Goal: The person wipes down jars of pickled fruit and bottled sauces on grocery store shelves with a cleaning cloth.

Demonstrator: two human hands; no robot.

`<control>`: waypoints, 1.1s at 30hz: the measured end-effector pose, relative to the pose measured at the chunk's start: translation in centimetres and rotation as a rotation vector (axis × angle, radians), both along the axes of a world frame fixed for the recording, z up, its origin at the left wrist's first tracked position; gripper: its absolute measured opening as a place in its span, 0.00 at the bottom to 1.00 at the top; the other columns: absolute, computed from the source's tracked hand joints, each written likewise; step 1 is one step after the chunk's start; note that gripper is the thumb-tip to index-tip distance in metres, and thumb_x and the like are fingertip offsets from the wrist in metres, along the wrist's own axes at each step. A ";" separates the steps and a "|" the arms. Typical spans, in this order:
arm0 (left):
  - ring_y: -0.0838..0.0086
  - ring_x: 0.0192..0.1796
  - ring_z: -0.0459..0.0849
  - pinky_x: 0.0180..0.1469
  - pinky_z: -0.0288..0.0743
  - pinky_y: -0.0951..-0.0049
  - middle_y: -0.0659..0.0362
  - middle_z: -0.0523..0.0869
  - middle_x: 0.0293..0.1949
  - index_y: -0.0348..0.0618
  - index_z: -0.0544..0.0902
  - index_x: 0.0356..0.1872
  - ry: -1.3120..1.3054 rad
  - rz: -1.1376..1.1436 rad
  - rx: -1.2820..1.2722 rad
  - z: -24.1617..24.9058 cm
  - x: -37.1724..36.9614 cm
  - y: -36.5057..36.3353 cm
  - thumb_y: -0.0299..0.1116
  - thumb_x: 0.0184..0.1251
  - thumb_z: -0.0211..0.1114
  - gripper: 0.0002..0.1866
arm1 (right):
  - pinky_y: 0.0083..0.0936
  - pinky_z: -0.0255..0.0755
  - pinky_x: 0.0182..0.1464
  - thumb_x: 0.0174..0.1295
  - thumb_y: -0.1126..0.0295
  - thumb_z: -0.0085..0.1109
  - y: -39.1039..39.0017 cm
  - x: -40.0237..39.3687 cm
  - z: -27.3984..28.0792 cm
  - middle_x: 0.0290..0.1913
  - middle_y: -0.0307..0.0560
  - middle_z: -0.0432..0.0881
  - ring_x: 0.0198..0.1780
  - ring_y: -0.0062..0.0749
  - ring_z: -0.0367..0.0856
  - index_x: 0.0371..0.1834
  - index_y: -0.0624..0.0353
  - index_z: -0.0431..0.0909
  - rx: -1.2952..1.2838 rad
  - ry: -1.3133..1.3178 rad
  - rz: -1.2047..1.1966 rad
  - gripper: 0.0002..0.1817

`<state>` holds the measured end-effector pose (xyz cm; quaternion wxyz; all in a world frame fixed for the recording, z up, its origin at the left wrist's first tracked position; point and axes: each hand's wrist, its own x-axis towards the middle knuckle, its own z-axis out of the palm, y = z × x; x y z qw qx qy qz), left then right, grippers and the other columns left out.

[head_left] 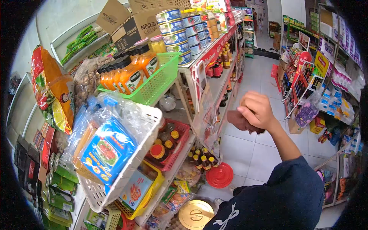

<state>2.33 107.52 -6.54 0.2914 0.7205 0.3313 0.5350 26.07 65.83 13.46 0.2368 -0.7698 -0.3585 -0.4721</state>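
My right hand (257, 109) is raised over the aisle, its fingers closed on a crumpled dark brown cloth (242, 122). It touches no shelf or goods. My left hand does not show. To the left, a white plastic basket (147, 132) stands tilted, with blue printed packets (109, 149) in clear plastic inside. Behind it a green basket (161, 78) holds several orange bottles with black caps (130, 78).
Stacked cans (175, 36) and a Nescafe carton (147, 25) top the left shelving. Below are a red basket of jars (180, 147), a yellow basket (153, 188), a red round lid (219, 175) and a gold-coloured lid (196, 214). Stocked racks (306, 76) line the tiled aisle's right side.
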 end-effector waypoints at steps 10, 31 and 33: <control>0.75 0.30 0.79 0.33 0.73 0.76 0.54 0.79 0.23 0.29 0.76 0.29 0.079 -0.492 -0.223 0.9 0.6 -8.2 0.32 0.66 0.50 0.14 | 0.40 0.67 0.29 0.46 0.53 0.58 -14.6 -8.5 -11.8 0.22 0.59 0.76 0.25 0.51 0.75 0.17 0.66 0.76 -0.174 1.067 -0.713 0.22; 0.62 0.32 0.82 0.35 0.74 0.70 0.50 0.81 0.29 0.36 0.79 0.31 0.422 -0.731 -0.416 0.0 -13.4 -32.4 0.31 0.54 0.60 0.08 | 0.18 0.66 0.35 0.56 0.71 0.53 -11.4 -11.8 -15.2 0.27 0.41 0.78 0.30 0.20 0.72 0.29 0.68 0.75 0.309 1.226 0.210 0.09; 0.63 0.32 0.82 0.35 0.74 0.71 0.52 0.82 0.29 0.37 0.80 0.30 0.336 -0.619 -0.456 0.6 -15.4 -31.9 0.30 0.54 0.61 0.07 | 0.17 0.65 0.36 0.57 0.70 0.53 -8.4 -12.3 -15.3 0.28 0.39 0.78 0.31 0.19 0.72 0.30 0.67 0.75 0.329 1.265 0.277 0.09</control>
